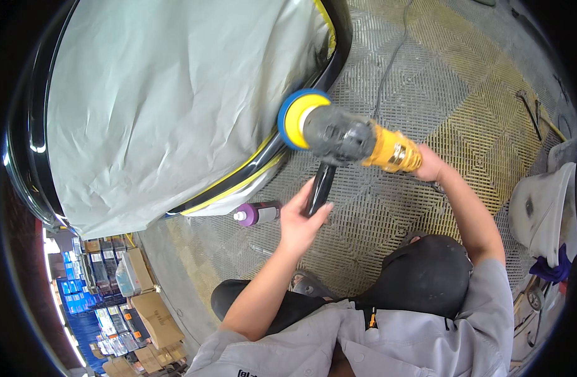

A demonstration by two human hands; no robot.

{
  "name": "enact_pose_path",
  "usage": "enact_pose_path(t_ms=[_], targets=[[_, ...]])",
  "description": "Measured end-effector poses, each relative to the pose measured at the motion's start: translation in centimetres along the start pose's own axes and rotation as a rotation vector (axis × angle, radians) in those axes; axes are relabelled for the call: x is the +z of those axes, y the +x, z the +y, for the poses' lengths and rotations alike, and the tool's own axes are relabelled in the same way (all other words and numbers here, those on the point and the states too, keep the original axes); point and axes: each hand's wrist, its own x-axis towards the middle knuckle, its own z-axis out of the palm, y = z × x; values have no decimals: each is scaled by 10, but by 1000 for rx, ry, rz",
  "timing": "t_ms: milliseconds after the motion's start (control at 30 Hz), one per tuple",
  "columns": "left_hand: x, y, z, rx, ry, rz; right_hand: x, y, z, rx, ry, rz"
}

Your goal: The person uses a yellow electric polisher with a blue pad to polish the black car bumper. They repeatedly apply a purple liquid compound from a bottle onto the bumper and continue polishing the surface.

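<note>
Both my hands hold a polisher (342,135) with a yellow and black body and a round yellow pad on a blue backing. My left hand (301,217) is closed round its black side handle, thumb showing on the right. The rear yellow end of the body is in my right hand (430,164), whose fingers are partly hidden behind it. The pad is at the black glossy edge of a car panel (263,163); whether it touches I cannot tell. Yellow tape runs along that edge, bordering a pale masking sheet (156,113). A purple bottle (258,213) with a white cap lies on the floor near my left hand.
Grated plastic tiles cover the floor (364,239), crossed by a dark cord (389,69). At right stands a whitish bucket (543,204) with a purple cloth (552,267) at its rim. Cardboard boxes (156,317) and blue packages are stacked at lower left.
</note>
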Motion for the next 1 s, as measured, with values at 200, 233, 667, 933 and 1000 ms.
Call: enact_pose_path(t_ms=[200,233,667,933,1000], targets=[[-16,-72,-25,-173,-130,133,39,-9,-10,-104,29,-122],[-18,-80,-27,-156,-162,143,40,-10,-15,-113,49,-143],[0,-19,21,-81,-421,-49,-85,-58,-100,65,-34,-81],[24,24,64,-49,-584,-150,-144,-62,-134,170,-115,-17],[19,16,61,-79,-597,-146,-144,-65,-141,209,-195,-54]])
